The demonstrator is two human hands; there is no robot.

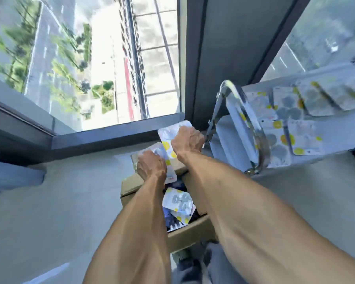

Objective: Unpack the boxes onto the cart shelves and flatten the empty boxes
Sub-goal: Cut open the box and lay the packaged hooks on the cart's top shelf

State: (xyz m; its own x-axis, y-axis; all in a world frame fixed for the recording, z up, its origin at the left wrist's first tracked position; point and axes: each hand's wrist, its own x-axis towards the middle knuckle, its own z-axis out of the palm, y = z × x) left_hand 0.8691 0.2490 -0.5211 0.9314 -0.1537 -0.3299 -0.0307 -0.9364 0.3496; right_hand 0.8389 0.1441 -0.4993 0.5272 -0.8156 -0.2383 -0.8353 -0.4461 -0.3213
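The open cardboard box (164, 206) sits on the floor (59, 201) by the window (90, 58), packets (177, 203) still inside; the left hand (151, 166) grips one packet above it, the right hand (188, 142) grips another; the cart (275, 128) stands just right, packets lying on its shelf.

Bright daylight through the window (103, 58) (motion-blurred, edges warped).

No readable text, packets (173, 133) in the hands and box (191, 230) — print blurred, illegible
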